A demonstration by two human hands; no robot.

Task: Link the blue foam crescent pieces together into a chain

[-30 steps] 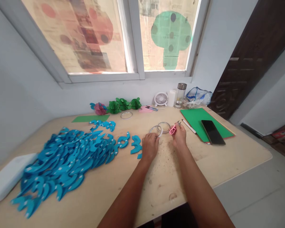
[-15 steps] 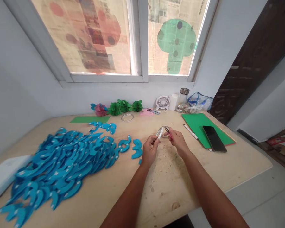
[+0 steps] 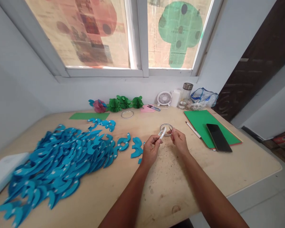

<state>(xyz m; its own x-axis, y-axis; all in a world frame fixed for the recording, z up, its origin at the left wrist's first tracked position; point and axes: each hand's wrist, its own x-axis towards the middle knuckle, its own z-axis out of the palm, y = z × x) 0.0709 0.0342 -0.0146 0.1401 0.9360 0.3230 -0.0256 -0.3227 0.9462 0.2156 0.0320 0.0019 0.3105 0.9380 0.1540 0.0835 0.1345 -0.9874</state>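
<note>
White and curved, a band [image 3: 163, 132] sits clamped in the left hand's [image 3: 150, 150] grip, above the table [image 3: 123, 190] between its near and far edges. The right hand's [image 3: 180, 142] grip is closed on a slim pointed tool [image 3: 170, 129] — a slip could nick the left fingers. Flat, crescent-like blue pieces [image 3: 61, 161] heap toward the left edge.

Left hand [image 3: 151, 150] and right hand [image 3: 180, 141] both pinch.
</note>
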